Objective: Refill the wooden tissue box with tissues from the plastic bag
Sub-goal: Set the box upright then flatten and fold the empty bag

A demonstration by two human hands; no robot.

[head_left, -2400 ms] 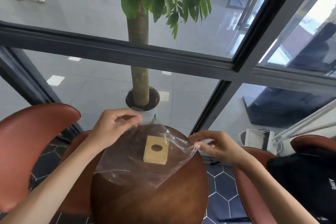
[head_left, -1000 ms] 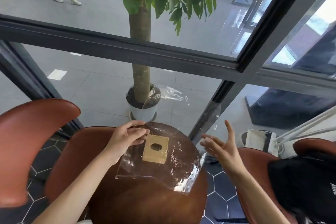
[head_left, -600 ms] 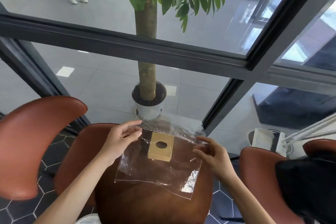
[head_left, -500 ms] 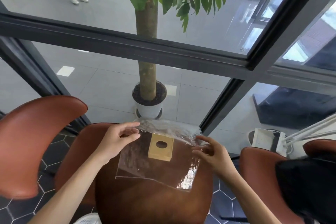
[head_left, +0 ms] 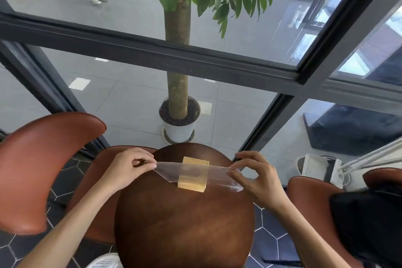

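Note:
A small wooden tissue box (head_left: 192,184) stands on the far part of a round brown table (head_left: 185,224). A clear plastic bag (head_left: 217,173), folded into a narrow band, is stretched just above the box and covers its top. My left hand (head_left: 128,166) pinches the bag's left end, and my right hand (head_left: 252,175) pinches its right end. No tissues show in the bag or the box.
Brown leather chairs stand at the left (head_left: 41,165), behind the table (head_left: 93,183) and at the right (head_left: 309,198). A potted tree (head_left: 177,119) stands beyond a glass wall with dark frames (head_left: 195,61). A person in black (head_left: 367,224) is at the right edge.
The bag lay spread flat over the box and table; both hands have since gathered it into a narrow band held taut above the box. The right hand went from open to pinching.

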